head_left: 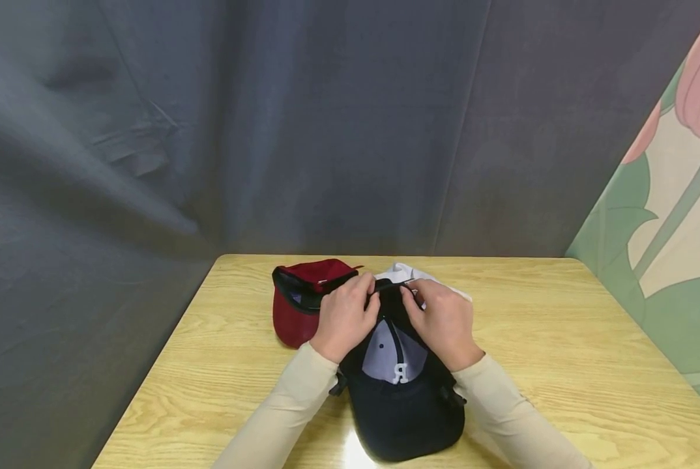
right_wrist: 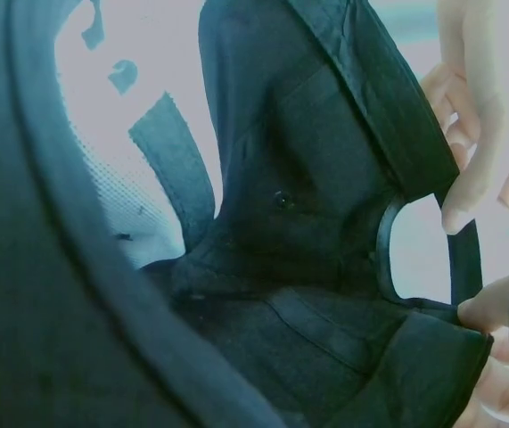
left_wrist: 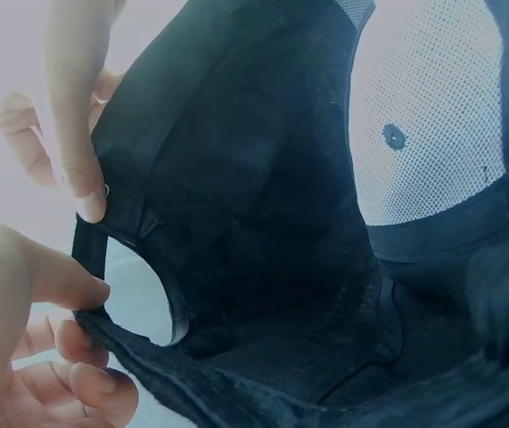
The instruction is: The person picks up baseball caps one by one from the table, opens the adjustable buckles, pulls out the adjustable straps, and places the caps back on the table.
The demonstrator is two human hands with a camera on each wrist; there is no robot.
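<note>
As we read the head view, the black cap [head_left: 405, 398] sits at lower centre, its inside facing us. The left hand [head_left: 345, 316] and right hand [head_left: 446, 319] both pinch its back edge near mid-frame. We note a red cap [head_left: 293, 320] to the left and a white cap [head_left: 401, 271], partly hidden, behind; both rest on the table [head_left: 561, 339]. In the left wrist view we see thumbs and fingers gripping the strap [left_wrist: 89, 254] at the left edge. In the right wrist view we find this grip at right.
</note>
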